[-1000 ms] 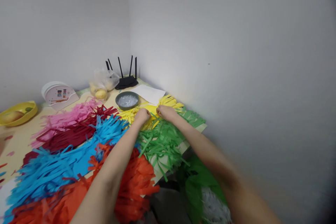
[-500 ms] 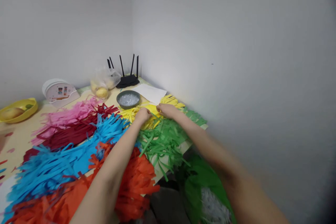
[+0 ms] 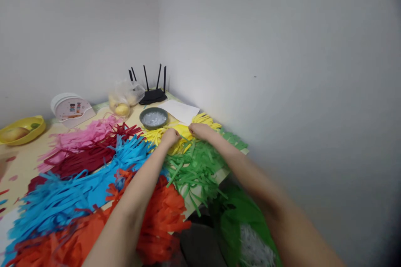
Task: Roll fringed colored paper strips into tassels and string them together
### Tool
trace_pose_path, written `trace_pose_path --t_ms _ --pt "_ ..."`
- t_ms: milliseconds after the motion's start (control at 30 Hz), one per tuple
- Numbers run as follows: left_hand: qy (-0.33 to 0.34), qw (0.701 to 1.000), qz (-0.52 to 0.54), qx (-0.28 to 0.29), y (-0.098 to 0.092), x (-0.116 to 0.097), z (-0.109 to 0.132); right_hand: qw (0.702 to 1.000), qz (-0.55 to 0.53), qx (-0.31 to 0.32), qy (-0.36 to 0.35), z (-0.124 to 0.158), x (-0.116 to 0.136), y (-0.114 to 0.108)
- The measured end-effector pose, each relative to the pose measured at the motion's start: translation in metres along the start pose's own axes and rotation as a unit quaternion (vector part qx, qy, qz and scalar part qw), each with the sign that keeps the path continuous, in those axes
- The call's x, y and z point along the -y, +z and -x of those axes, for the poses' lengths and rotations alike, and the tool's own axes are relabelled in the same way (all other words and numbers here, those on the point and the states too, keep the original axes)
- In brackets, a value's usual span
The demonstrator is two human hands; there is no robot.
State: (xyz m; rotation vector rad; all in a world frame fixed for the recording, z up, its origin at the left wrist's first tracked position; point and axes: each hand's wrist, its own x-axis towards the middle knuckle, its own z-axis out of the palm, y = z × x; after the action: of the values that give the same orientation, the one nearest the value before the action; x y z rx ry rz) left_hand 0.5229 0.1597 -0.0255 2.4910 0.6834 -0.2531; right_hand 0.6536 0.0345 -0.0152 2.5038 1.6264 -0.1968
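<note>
Both my arms reach across the table to a pile of yellow fringed paper (image 3: 200, 120) near the far corner. My left hand (image 3: 170, 137) is curled, knuckles up, pressing into the yellow strips. My right hand (image 3: 200, 130) is also curled, its fingers pinched on the yellow paper close beside the left hand. Green fringed paper (image 3: 194, 167) lies just in front of both hands, under my right forearm. Blue fringed paper (image 3: 78, 192) and orange fringed paper (image 3: 156, 217) lie under my left forearm.
Pink (image 3: 84, 135) and dark red fringed paper (image 3: 90, 156) lie to the left. Behind the hands stand a grey bowl (image 3: 153, 118), white sheet (image 3: 181, 110), black router (image 3: 152, 94), plastic bag with yellow fruit (image 3: 123, 99), round white box (image 3: 70, 108) and yellow dish (image 3: 21, 128). Walls close off the back and right.
Both hands stay on the yellow paper, hardly shifting. The view has drifted slightly.
</note>
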Motion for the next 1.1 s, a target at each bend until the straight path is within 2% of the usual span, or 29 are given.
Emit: trace_pose_path --t_ms 133,267,400,533,667,833,967,1100 --pt "0.009 1.0 -0.015 -0.015 -0.001 -0.003 0.003 1.0 -0.017 -0.009 -0.002 0.002 0.001 -0.003" --pt "0.008 0.998 -0.028 -0.055 -0.001 -0.007 0.005 0.998 -0.044 -0.041 0.004 0.014 0.003 -0.009" --pt "0.016 0.993 -0.036 -0.112 -0.004 -0.011 0.009 0.994 -0.071 -0.074 0.025 0.03 0.015 -0.007" --pt "0.037 0.979 -0.045 -0.193 -0.012 -0.021 0.018 0.993 -0.092 -0.066 0.043 0.037 0.035 0.007" --pt "0.064 0.958 -0.051 -0.275 -0.034 -0.031 0.029 0.991 -0.097 -0.038 0.078 0.034 0.045 0.018" --pt "0.043 0.936 -0.04 -0.347 -0.083 -0.022 0.038 0.987 -0.107 -0.039 0.117 0.025 0.049 0.019" --pt "0.023 0.936 -0.035 -0.349 -0.116 0.001 0.048 0.979 -0.125 -0.071 0.143 0.018 0.055 0.014" --pt "0.043 0.941 -0.042 -0.332 -0.121 0.013 0.061 0.969 -0.148 -0.126 0.153 0.013 0.059 -0.003"
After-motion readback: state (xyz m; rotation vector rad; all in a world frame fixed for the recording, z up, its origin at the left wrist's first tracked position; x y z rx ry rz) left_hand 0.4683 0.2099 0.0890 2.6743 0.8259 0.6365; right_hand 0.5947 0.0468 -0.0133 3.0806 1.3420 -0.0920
